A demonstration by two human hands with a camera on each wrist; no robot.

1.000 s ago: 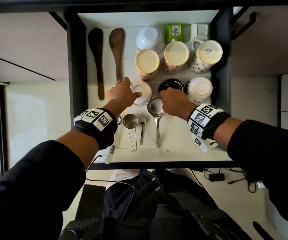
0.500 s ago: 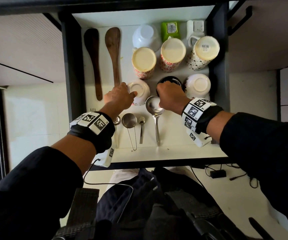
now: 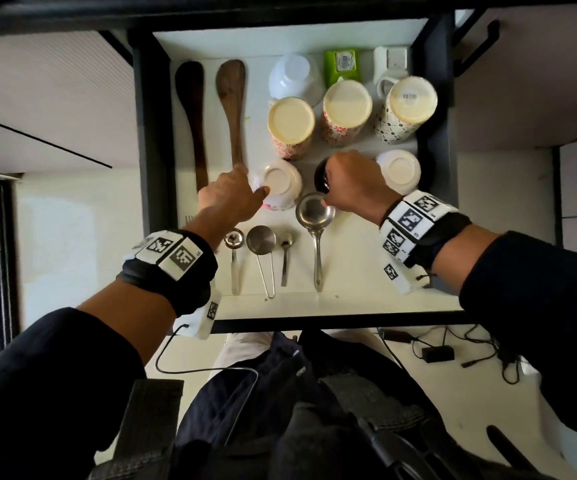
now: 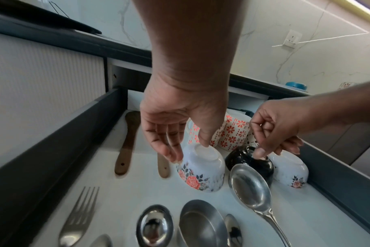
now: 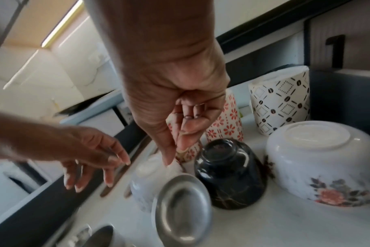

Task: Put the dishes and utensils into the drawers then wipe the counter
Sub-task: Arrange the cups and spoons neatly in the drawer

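The drawer (image 3: pixel 349 306) is pulled out below me. A white floral bowl (image 3: pixel 280 183) (image 4: pixel 201 168) stands upside down in it. My left hand (image 3: pixel 231 199) (image 4: pixel 173 133) hovers at its left side with relaxed, fairly straight fingers; the thumb tip touches the bowl's base. A black bowl (image 3: pixel 321 178) (image 5: pixel 228 173), also upside down, stands just right of it. My right hand (image 3: pixel 353 181) (image 5: pixel 180 133) is over it with fingers curled into the palm and holds nothing; its thumb points down.
A second floral bowl (image 3: pixel 398 169) sits right of the black one. Behind are three upturned mugs (image 3: pixel 346 112), a white bowl (image 3: pixel 295 77) and a green pack (image 3: pixel 342 65). Two wooden spatulas (image 3: pixel 233 109) lie left. A steel ladle (image 3: pixel 316 216), strainer (image 3: pixel 261 240) and spoons lie in front.
My left hand has let go of the floral bowl and its fingers have opened. My right hand has shifted a little farther over the black bowl.
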